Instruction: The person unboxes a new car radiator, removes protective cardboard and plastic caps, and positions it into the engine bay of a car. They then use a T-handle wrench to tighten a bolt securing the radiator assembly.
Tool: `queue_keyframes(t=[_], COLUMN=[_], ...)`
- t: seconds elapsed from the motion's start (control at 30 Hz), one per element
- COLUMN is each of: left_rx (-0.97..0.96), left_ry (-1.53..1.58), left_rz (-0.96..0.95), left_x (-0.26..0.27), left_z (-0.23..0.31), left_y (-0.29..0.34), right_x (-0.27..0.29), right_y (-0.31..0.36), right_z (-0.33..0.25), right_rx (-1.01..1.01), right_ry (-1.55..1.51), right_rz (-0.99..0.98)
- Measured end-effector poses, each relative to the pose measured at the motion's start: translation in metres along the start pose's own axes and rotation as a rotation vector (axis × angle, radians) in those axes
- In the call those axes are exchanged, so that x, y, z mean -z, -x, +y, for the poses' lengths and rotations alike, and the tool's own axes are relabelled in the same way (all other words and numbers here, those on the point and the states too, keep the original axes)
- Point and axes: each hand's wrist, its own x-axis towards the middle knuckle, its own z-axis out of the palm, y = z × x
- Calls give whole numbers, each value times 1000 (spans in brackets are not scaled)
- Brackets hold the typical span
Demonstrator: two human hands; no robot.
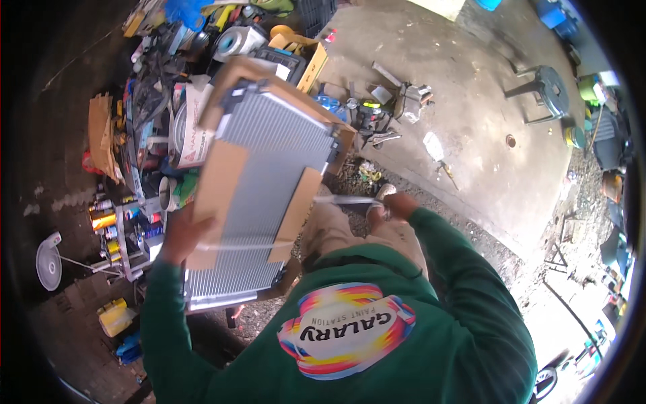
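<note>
Left hand (185,236) is gripping the left edge of the radiator (266,158), thumb over the left cardboard pad (222,178); its fingers underneath are hidden. Right hand (402,206) looks closed on a clear strip (346,199), pulled out taut to the right of the core. Radiator is held tilted in front of the body, left of centre, near end by the left forearm. A clear band (245,246) crosses the near part of both pads; can't tell if it's the same piece as the strip. My take: pull steadily and flat to the face, not jerking, so the load lands on cardboard and not bare fins. Brace with the left palm on the pad, thumb off the fins. Make sure the right cardboard pad (299,209) doesn't slide when the strip loads it. Far end has cardboard (232,71) behind it, blurred. Beyond: metal parts (410,101) on the concrete far right of the radiator, a dark stool (553,89) farther right, cluttered shelf (124,236) to the left.
</note>
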Motion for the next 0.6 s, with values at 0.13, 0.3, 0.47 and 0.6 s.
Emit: queue_keyframes(t=[0.13,0.3,0.47,0.6], left_rx=[24,129,-78,-27], left_ry=[-162,-90,-351,-288], left_rz=[144,339,547,652], left_x=[68,126,107,91], left_z=[12,15,26,23], left_y=[48,96,98,105], right_x=[-26,-9,-42,-14], right_y=[19,31,-22,-56], right_z=[84,104,72,-43], right_rx=[-391,-491,-144,60], right_ry=[127,52,-307,-328], right_rz=[-99,-186,158,139])
